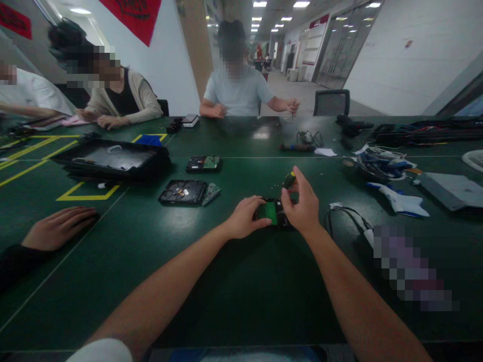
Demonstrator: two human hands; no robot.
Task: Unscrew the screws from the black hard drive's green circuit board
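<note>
On the dark green table lies a hard drive (269, 213) with its green circuit board facing up. My left hand (247, 216) grips it at the left edge, thumb on the near side. Over its right end is my right hand (304, 208), its fingers closed round a screwdriver (289, 181) with a dark handle and a yellow end. The screwdriver's tip is hidden by my fingers. Tiny bits that look like screws (276, 186) lie just beyond the drive. Farther left are an opened hard drive (183, 192), a loose circuit board (211, 193) beside it, and another hard drive (204, 163).
Black trays (113, 158) stand at the left, near a co-worker's hand (60, 229). To the right are a cable (345, 208), a blue-white packet (403, 200), a grey flat device (453, 191) and bundled cables (385, 162). Several people sit across the table.
</note>
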